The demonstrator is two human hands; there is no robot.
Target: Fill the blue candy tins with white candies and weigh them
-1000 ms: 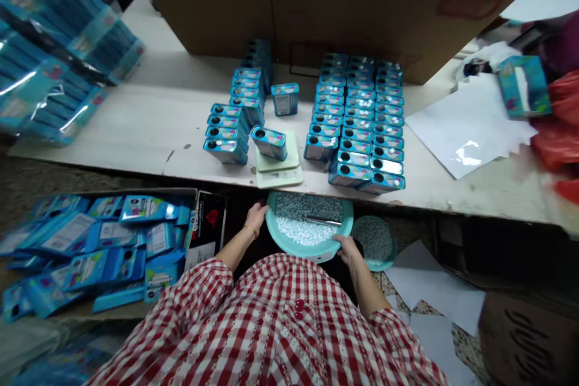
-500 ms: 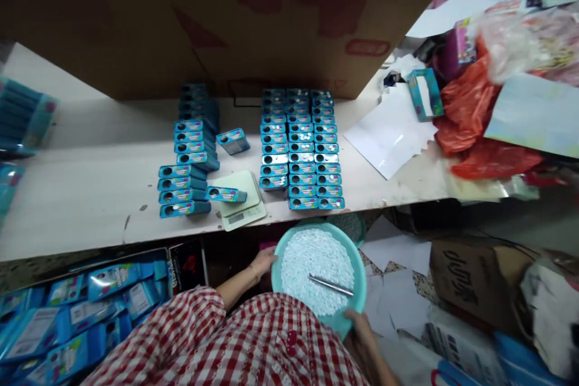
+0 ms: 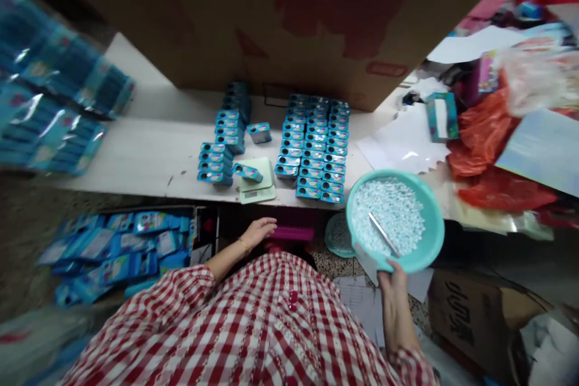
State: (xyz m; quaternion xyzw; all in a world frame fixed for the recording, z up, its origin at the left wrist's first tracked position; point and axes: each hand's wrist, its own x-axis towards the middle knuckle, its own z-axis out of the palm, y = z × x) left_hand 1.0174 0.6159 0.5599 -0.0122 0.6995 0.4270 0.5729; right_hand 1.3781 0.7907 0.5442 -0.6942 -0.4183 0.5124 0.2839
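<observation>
My right hand [image 3: 394,280] grips the near rim of a turquoise plastic basin [image 3: 436,217], raised at the table's front edge on the right. Small pale pellets [image 3: 402,205] fill the basin, and a slim metal tool [image 3: 383,234] lies on them; its kind is unclear. My left hand [image 3: 260,232] is empty, its fingers stretched out, below the table edge near a pink object [image 3: 294,233]. A pale green scale [image 3: 257,193] on the table carries a small blue tin [image 3: 248,172]. Another blue tin [image 3: 259,132] stands behind it.
Rows of blue tins [image 3: 312,163] stand right of the scale, more tins [image 3: 215,164] to its left. A big cardboard box [image 3: 217,18] walls off the back. Blue packs [image 3: 122,253] fill a box at lower left. Red bags [image 3: 479,132] and papers clutter the right.
The basin has moved from in front of my body to the right and up, carried by my right hand. My left hand has let go of its rim. The view has shifted left.
</observation>
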